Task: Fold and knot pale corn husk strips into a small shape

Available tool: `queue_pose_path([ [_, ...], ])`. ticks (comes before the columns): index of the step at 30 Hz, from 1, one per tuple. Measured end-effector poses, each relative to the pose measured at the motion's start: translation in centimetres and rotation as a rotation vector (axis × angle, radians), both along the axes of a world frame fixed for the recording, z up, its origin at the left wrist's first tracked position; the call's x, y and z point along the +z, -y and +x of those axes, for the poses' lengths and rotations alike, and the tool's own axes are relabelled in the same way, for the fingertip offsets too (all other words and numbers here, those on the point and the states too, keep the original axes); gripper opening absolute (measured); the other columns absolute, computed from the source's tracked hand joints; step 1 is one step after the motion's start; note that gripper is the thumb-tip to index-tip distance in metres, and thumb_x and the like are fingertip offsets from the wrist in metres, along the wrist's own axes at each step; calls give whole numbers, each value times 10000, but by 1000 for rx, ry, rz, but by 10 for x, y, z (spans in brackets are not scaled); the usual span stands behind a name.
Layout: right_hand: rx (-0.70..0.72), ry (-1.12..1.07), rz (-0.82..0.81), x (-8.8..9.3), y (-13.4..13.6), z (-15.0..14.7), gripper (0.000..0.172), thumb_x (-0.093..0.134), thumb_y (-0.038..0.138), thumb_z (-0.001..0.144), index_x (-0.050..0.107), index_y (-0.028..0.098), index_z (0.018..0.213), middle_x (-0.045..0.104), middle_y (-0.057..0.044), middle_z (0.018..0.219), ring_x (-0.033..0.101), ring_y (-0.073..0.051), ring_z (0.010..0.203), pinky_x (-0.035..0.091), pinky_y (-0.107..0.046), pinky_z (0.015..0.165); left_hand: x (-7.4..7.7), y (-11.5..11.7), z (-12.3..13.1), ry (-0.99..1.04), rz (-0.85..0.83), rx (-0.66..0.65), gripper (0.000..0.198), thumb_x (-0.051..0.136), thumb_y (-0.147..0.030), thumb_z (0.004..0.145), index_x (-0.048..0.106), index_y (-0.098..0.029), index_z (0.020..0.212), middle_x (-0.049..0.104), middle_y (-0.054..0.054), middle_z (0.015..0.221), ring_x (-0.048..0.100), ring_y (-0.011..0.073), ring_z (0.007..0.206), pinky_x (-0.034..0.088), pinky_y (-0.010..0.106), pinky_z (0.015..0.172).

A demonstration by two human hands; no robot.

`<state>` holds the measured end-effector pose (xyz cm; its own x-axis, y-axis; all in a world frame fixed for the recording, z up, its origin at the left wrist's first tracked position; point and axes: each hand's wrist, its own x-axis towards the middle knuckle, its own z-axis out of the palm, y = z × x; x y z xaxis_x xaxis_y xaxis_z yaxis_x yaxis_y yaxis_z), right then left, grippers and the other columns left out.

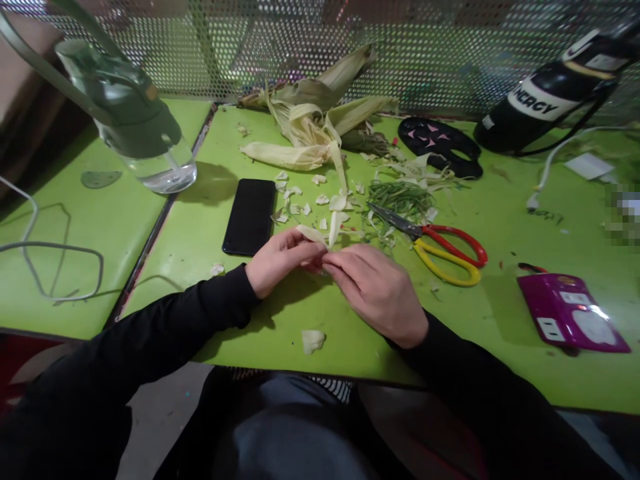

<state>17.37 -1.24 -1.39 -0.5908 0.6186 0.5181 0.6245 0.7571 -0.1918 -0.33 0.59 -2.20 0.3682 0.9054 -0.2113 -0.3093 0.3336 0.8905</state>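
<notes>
- Cream-coloured husk pieces (333, 230) are rising from the place where the person's two hands are meeting, above the green bench (280, 320).
- The left hand (284, 262) is coming in from the left with its fingers curled, its thumb pressing the base of the pieces against the forefinger.
- The right hand (376, 285) is meeting it from the opposite side, thumb and fingertips pinching together; it is seemingly gripping that same base, though the exact contact is hiding between the fingers.
- One piece is pointing away from the person, its long axis running across the line joining the hands; the other is leaning leftward over the left hand's fingers, so the left hand is lying nearer to it.
- Beyond the hands, cut husk scraps (323, 199) are lying scattered, with a larger husk pile (305, 127) spreading behind them.
- Scissors (423, 233) are resting open-handled beyond the right hand, while a phone (249, 217) is lying just beside the left.
</notes>
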Motion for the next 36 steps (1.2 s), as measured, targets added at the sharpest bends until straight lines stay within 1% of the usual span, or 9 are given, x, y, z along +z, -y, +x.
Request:
queue_pose_path([
  [4,23,-41,-18,7,-1,3,85,572,181,920,640,186,972,712,-70,891,644,-196,827,519,-335,761,-1,-3,-4,-40,30,-37,187,750,-208,721,600,-113,779,631,-12,637,610,88,582,509,225,608],
  [8,-43,-156,-131,13,-5,5,34,607,239,909,633,221,922,703,-48,852,643,-198,808,509,-348,723,1,-3,-5,-64,18,-91,162,728,-193,714,590,-114,744,625,-7,628,584,77,549,488,214,568],
  [11,-74,-264,-321,14,-8,6,80,637,305,891,623,226,901,695,-36,869,642,-197,831,512,-346,732,4,-1,-5,-30,-48,-121,137,701,-183,720,580,-119,726,623,-8,639,570,60,536,459,181,524],
  [15,-56,-419,-679,10,-9,6,132,611,349,909,593,225,947,689,-5,858,639,-134,720,491,-256,605,7,0,-5,47,-148,-102,143,704,-169,703,576,-119,741,591,-28,609,543,45,512,435,153,489],
  [17,-49,-468,-744,9,-8,5,153,612,364,908,588,219,953,691,-5,858,637,-124,700,481,-241,579,7,1,-4,62,-165,-111,152,706,-167,703,575,-120,762,571,-39,590,529,44,496,433,152,480],
  [23,-74,-384,-570,10,-4,3,106,592,317,920,583,212,933,691,-7,831,656,-133,699,502,-261,617,8,3,-3,0,-75,-78,213,721,-164,731,574,-127,880,616,-9,732,631,92,660,502,172,542],
  [27,-83,-244,-376,9,-5,4,75,569,277,931,590,205,936,696,-38,881,660,-160,776,517,-300,691,7,3,-3,-125,35,-75,198,702,-204,797,600,-125,946,552,-45,684,546,56,549,455,150,449],
  [30,-54,-185,-299,8,-7,5,59,550,245,940,589,202,932,698,-47,881,655,-167,800,516,-313,716,6,2,-2,-148,-52,-133,179,626,-203,871,587,-128,1029,601,-26,696,589,71,538,462,165,451],
  [36,-31,-226,-371,8,-8,5,55,583,241,919,616,197,927,708,-37,880,665,-164,802,526,-306,714,4,1,-1,-30,-107,-65,91,605,-49,836,632,-86,914,662,6,699,635,72,625,524,197,629],
])
